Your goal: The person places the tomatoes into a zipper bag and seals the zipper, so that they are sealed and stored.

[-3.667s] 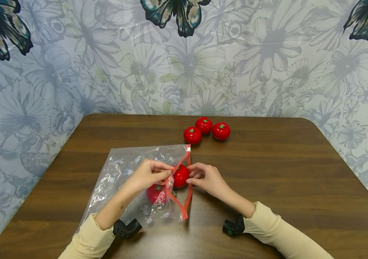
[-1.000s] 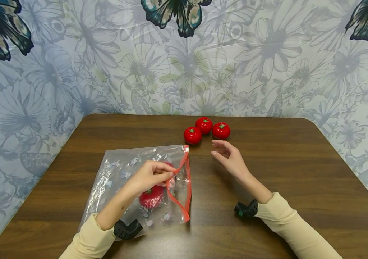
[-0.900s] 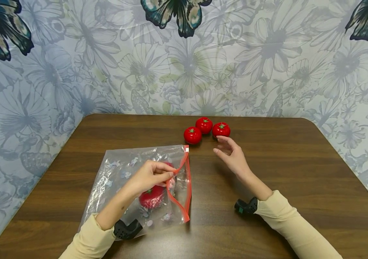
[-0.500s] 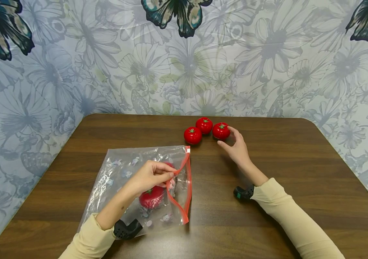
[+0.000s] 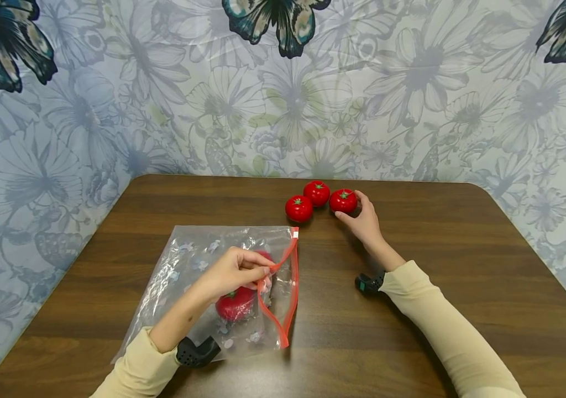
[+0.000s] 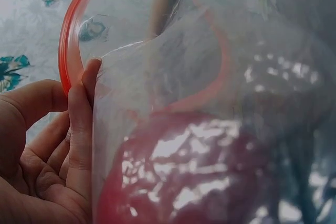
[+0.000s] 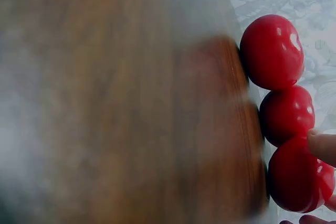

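My left hand [image 5: 235,273] pinches the red zip edge [image 5: 261,298] of a clear zip bag [image 5: 183,260], keeping its mouth apart. Inside the bag a red tomato [image 5: 235,304] shows through the plastic, and another [image 5: 265,255] is partly hidden behind my fingers. In the left wrist view, thumb and fingertips hold the rim [image 6: 65,51] beside a bagged tomato [image 6: 184,177]. My right hand [image 5: 366,222] grips the rightmost tomato [image 5: 342,201] at the table's back, thumb in front and fingers on its right side; the right wrist view shows the thumb [image 7: 323,146] against that tomato [image 7: 294,177].
Two more tomatoes, one at the front left [image 5: 299,209] and one behind [image 5: 316,193], sit close beside the gripped one. The brown wooden table [image 5: 437,232] ends at a patterned wall [image 5: 402,110] behind them. Black wrist cameras sit at both cuffs.
The right hand has left the bag mouth, where a tomato was, and reached back to the rightmost tomato, now gripped. That earlier tomato is inside the bag. The left hand keeps its pinch.
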`<action>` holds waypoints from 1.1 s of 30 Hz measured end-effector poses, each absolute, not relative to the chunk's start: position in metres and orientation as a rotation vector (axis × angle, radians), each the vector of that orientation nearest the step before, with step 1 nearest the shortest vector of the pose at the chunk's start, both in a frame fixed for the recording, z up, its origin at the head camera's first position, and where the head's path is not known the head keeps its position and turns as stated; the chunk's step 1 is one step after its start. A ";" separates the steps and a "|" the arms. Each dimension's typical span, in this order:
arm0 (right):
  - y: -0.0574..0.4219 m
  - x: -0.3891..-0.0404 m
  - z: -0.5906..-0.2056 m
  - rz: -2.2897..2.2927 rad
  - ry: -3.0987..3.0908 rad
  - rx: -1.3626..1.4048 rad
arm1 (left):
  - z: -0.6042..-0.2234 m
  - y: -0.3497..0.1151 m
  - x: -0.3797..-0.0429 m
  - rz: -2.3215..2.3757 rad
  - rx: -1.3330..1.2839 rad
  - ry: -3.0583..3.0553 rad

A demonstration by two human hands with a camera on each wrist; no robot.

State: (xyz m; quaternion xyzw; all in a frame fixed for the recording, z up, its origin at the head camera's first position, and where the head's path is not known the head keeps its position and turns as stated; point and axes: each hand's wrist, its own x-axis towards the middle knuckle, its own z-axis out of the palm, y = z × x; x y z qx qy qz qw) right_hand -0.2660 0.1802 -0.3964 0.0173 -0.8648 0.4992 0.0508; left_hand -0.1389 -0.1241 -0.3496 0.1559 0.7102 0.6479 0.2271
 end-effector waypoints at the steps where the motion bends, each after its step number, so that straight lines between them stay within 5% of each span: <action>1: 0.180 -0.267 -0.396 1.521 -2.636 0.050 | -0.349 -0.124 -0.139 1.784 0.433 1.956; 33: 0.176 -0.278 -0.401 1.473 -2.694 -0.083 | -0.347 -0.123 -0.136 1.780 0.445 1.943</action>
